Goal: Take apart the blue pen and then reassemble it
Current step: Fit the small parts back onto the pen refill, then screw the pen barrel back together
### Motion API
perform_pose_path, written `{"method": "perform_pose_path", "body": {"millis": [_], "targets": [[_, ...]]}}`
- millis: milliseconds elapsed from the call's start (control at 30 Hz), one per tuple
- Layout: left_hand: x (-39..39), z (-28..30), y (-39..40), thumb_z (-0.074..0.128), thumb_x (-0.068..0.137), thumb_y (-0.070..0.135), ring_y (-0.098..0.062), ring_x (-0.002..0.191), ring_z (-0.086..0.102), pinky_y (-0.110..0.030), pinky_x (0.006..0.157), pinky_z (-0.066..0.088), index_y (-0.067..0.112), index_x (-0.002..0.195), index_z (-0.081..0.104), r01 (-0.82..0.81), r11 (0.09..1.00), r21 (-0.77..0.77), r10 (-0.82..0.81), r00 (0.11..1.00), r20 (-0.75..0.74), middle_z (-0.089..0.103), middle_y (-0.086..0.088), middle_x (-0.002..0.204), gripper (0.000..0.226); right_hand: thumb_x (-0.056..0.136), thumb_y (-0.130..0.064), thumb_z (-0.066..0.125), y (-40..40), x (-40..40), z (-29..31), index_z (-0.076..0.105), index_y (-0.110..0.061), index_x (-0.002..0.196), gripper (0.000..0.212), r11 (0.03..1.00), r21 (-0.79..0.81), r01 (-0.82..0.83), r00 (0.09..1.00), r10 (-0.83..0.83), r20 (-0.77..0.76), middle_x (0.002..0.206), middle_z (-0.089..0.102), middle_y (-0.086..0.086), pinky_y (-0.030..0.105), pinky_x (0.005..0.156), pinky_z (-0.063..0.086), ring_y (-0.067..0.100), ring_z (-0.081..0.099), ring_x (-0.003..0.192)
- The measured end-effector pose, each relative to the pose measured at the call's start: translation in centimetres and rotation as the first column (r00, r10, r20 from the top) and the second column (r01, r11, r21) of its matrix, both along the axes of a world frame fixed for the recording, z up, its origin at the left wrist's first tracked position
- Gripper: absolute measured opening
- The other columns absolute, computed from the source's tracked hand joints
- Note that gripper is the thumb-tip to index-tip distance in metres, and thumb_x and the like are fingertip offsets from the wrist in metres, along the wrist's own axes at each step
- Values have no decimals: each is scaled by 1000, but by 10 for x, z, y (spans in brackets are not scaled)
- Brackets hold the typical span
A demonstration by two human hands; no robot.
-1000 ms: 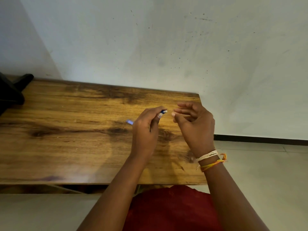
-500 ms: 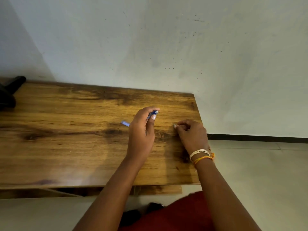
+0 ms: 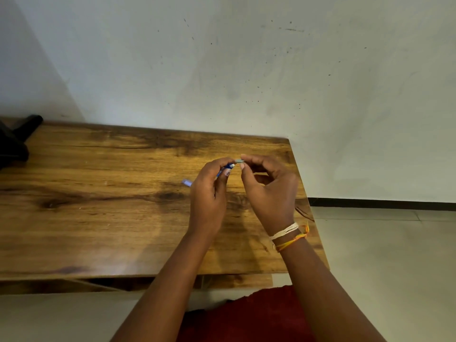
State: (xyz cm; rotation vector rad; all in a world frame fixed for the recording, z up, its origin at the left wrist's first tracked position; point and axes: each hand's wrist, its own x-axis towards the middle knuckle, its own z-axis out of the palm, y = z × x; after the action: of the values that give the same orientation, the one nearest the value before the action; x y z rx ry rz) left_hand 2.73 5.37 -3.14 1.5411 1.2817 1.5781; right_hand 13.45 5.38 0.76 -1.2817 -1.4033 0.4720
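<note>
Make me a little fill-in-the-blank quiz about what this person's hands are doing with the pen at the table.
1. The blue pen is held in the person's ____ hand.
2. The right hand pinches a small grey piece at the pen's tip between thumb and ____.
3. Thread bands are tied around the ____ wrist.
4. The table under the hands is made of ____.

Missing words: left; forefinger; right; wood

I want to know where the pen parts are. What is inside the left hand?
The left hand is closed around the blue pen; its two ends stick out. The middle of the pen is covered, so I cannot see any other part inside.
</note>
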Motion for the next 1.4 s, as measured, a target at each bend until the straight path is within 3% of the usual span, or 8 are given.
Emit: {"method": "perform_pose_path", "body": {"millis": [133,267,767,967,1067,1233,1400], "targets": [[-1,-3,1,47,98,15,-12,105,62,-32,88,53,14,117,61,12,1000,-4,-12,1000,29,66,-2,110,24,79,-7,71,-2,-2,3,73,-12,92,14,996,72,-52,998,50,29,86,70,0,16,64,53,5,67,75],[-1,-3,2,47,98,14,-14,103,63,-39,87,53,20,113,60,26,999,18,-27,999,34,65,1,107,21,75,-7,70,-3,-2,4,71,-9,87,12,992,114,-47,993,34,111,81,68,1,23,61,56,8,65,70],[-2,-2,1,51,94,6,-3,102,60,-18,86,49,23,115,58,25,1000,13,-24,999,-38,63,4,108,28,76,-12,73,-2,0,4,71,-10,89,13,994,101,-44,972,19,234,82,67,0,22,60,55,8,64,70],[-1,0,1,53,93,6,1,99,59,-14,83,48,22,114,60,5,1000,15,-4,999,-35,61,10,103,26,78,-11,73,-1,0,2,73,-9,92,14,995,83,-49,969,27,247,85,70,2,13,63,53,7,65,72],[-2,1,2,53,94,8,-3,98,60,-16,83,48,12,112,65,-17,1000,19,18,999,-37,62,4,102,22,81,-11,71,0,2,1,73,-9,95,14,996,72,-52,964,31,265,87,70,3,12,66,53,7,65,76],[-2,-1,4,57,92,8,-5,97,62,-15,82,49,6,111,68,-12,1000,7,12,1000,-16,65,-2,103,23,82,-10,70,1,4,0,73,-11,96,14,999,-1,-36,985,36,169,89,70,1,7,65,49,2,65,76],[1,-1,3,57,91,6,-8,102,63,-20,85,52,10,114,66,25,1000,-3,-25,999,31,66,-3,107,25,79,-11,73,-1,2,-3,73,-10,96,16,991,-126,-51,999,52,2,88,72,-1,13,65,53,2,68,78]]}}
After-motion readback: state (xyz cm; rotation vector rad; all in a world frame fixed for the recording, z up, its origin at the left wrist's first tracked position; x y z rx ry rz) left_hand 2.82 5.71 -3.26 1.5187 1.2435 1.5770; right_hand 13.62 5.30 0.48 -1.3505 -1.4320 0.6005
